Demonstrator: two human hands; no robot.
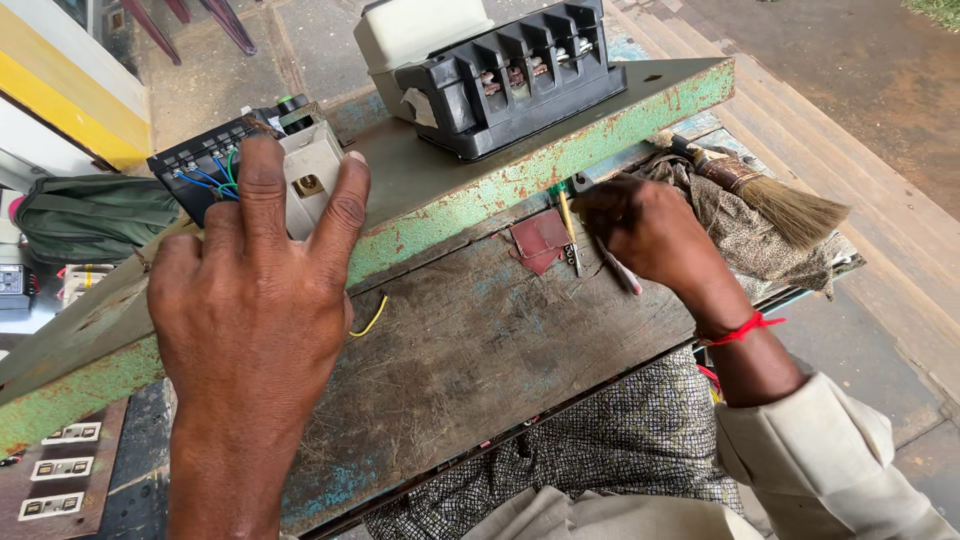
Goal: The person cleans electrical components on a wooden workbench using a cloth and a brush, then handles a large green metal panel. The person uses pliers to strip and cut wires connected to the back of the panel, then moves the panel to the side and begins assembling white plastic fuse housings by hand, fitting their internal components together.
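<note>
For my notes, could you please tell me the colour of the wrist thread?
Red; the thread shows on the right wrist in the head view.

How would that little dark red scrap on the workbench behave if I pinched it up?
The dark red scrap looks thin and creased, so probably floppy and very light. It lies flat on the rough wooden bench, so it may need a fingernail under its edge. The right hand is beside it.

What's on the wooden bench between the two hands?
In the head view, between the left hand and the right hand, a short yellow wire and a dark red scrap lie on the wooden bench; otherwise bare.
</note>
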